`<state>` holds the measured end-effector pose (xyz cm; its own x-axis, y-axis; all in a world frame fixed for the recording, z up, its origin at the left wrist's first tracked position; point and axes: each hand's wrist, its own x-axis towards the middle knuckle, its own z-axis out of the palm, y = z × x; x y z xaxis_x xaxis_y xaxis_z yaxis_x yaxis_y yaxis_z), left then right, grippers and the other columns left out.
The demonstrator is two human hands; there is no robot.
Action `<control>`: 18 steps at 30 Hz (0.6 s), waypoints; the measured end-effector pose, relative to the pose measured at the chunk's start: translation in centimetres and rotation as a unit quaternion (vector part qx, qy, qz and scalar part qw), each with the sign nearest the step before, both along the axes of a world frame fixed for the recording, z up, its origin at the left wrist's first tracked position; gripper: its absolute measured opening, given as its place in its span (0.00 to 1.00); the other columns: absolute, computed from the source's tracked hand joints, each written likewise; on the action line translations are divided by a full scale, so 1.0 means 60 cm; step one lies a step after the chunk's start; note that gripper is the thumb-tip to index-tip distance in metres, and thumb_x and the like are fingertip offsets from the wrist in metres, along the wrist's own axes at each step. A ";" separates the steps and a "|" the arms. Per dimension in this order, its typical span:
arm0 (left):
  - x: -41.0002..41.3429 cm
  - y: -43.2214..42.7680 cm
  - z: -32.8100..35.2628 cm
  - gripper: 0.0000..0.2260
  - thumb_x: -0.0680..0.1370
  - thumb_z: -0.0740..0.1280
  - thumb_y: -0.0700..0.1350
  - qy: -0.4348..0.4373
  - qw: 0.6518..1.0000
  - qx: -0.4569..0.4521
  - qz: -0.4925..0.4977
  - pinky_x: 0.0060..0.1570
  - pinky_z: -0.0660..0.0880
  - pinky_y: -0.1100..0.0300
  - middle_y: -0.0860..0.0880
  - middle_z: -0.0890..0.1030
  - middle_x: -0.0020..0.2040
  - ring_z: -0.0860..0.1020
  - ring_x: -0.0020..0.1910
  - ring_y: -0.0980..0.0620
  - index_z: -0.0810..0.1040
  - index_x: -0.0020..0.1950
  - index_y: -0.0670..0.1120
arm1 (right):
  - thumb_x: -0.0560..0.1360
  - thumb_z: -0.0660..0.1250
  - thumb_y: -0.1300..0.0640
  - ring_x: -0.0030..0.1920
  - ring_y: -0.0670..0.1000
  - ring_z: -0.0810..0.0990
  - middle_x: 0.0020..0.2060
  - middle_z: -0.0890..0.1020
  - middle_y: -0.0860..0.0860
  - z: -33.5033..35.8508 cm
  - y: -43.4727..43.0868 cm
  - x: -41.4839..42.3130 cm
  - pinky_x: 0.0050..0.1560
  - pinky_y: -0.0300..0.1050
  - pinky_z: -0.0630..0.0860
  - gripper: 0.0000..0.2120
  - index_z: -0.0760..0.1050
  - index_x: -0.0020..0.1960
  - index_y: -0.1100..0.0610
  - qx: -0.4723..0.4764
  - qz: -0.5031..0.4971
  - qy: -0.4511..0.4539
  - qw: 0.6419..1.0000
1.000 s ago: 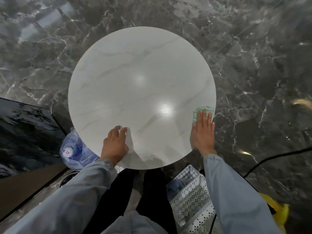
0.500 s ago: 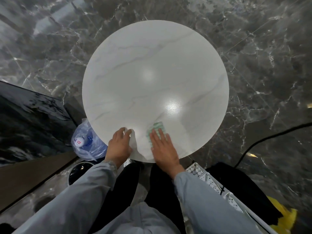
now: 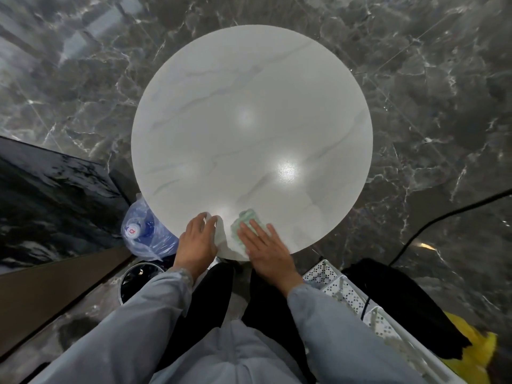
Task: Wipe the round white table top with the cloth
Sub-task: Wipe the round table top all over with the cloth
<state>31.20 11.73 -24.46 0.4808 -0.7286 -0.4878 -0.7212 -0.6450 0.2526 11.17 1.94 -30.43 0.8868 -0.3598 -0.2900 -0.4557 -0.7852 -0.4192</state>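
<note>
"Where is the cloth?"

"Under the right hand (image 3: 267,254), at the near rim of the round white desk (image 3: 249,106). It's a pale green cloth (image 3: 246,218), folded small. Its far end pokes out past that hand, pointing away from the person and a touch left."

"Is it gripped?"

"No, pinned. The right fingers (image 3: 260,228) lie straight and flat on top of it, pressing down. The left hand (image 3: 198,241) rests just beside it on the rim, its fingers loosely bent and holding nothing. It isn't touching the cloth."

"So which way next?"

"Outward, I'd guess. Nearly all the desk lies beyond the cloth, further from the person and off to either side. The right hand, being the one on it, would have to push forward. The left looks like a brace only."
</note>
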 end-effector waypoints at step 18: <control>-0.017 -0.028 0.000 0.27 0.75 0.68 0.38 0.018 1.000 -0.015 0.008 0.60 0.73 0.39 0.44 0.65 0.73 0.66 0.70 0.41 0.67 0.72 0.50 | 0.85 0.57 0.60 0.83 0.64 0.43 0.84 0.43 0.59 0.012 -0.079 -0.133 0.80 0.64 0.56 0.35 0.42 0.84 0.61 -0.090 -0.151 0.019 0.984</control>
